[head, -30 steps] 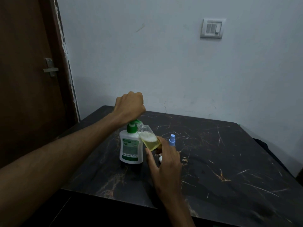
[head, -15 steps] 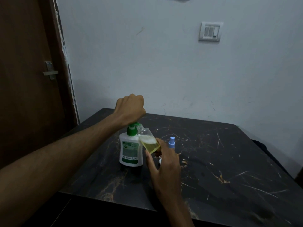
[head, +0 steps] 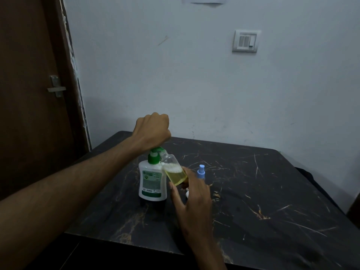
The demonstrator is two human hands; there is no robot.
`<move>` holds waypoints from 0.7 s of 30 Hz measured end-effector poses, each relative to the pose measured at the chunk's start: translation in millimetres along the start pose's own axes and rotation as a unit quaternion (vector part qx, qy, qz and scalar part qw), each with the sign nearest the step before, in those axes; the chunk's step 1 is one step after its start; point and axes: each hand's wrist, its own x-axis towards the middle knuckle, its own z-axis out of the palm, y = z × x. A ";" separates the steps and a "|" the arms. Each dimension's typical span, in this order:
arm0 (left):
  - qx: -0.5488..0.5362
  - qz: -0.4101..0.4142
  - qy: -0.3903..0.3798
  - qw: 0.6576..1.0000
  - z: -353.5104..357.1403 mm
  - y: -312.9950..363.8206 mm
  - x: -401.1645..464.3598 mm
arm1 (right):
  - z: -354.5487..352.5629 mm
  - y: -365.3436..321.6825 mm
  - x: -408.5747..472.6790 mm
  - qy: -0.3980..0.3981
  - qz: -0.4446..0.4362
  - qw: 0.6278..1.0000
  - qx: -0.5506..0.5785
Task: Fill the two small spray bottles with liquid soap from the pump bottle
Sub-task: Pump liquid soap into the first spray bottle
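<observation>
A white pump bottle (head: 153, 182) with a green pump head stands on the dark marble table (head: 243, 201). My left hand (head: 152, 130) sits as a fist on top of the pump head, pressing it. My right hand (head: 191, 199) holds a small clear spray bottle (head: 174, 170), tilted with its open neck under the pump spout; yellow soap with foam fills about half of it. A second small spray bottle with a blue spray cap (head: 201, 171) stands just behind my right hand. A small white piece (head: 187, 194) lies on the table beneath my right hand, mostly hidden.
The table's front edge runs close below my arms. A brown door (head: 29, 94) with a metal latch is at the left. A white wall with a switch plate (head: 245, 41) is behind the table.
Both hands and the bottles keep the same pose. The camera view has tilted up slightly, so everything sits a little lower in the frame.
</observation>
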 end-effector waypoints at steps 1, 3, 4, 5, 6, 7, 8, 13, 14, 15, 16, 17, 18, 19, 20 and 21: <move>-0.006 -0.005 0.000 1.000 1.1 -0.3 -0.5 | 0.8 0.4 0.4 0.001 0.000 1.000 -0.001; -0.013 -0.014 0.000 1.000 4.1 -1.1 -3.0 | 1.8 0.9 0.8 0.000 0.004 1.000 -0.001; -0.014 -0.015 0.001 1.000 5.1 -1.5 -4.3 | 1.9 1.1 1.0 -0.001 0.005 1.000 0.001; -0.013 -0.014 0.002 1.000 5.1 -2.0 -4.9 | 1.9 0.9 1.3 -0.001 0.005 1.000 0.003; -0.010 -0.011 0.002 1.000 4.4 -2.1 -5.1 | 1.8 0.7 1.4 0.000 0.003 1.000 0.003; -0.006 -0.006 0.000 1.000 2.9 -1.6 -4.9 | 1.4 0.3 1.2 0.001 0.002 1.000 0.002; 0.000 -0.001 -0.001 1.000 0.9 -0.7 -4.1 | 1.2 0.1 0.7 0.002 0.000 1.000 0.001; -0.011 -0.009 0.005 1.000 0.1 1.5 -2.8 | 2.3 1.4 -0.2 0.003 0.001 1.000 0.004; -0.017 -0.013 0.006 1.000 1.7 0.9 -4.2 | 2.7 1.7 0.0 0.003 0.000 1.000 0.003; -0.021 -0.016 0.006 1.000 2.9 0.0 -5.8 | 2.2 1.5 0.2 0.002 0.000 1.000 0.004; -0.022 -0.017 0.006 1.000 3.3 -0.8 -7.1 | 1.8 0.9 0.1 -0.001 0.001 1.000 0.006; -0.019 -0.017 0.005 1.000 2.5 -1.2 -7.5 | 1.1 0.1 0.2 -0.004 0.003 1.000 0.008; -0.015 -0.014 0.003 1.000 0.9 -0.9 -7.2 | 0.3 -0.6 0.4 -0.006 0.003 1.000 0.010; -0.011 -0.009 0.001 1.000 -0.7 -0.4 -6.4 | -0.3 -0.8 0.4 -0.006 0.002 1.000 0.011; -0.010 -0.004 0.000 1.000 -2.1 0.2 -5.2 | -0.6 -0.9 -0.1 -0.004 0.002 1.000 0.013; -0.009 0.001 0.001 1.000 -2.7 1.0 -3.9 | -1.1 -1.2 -0.6 0.000 0.002 1.000 0.016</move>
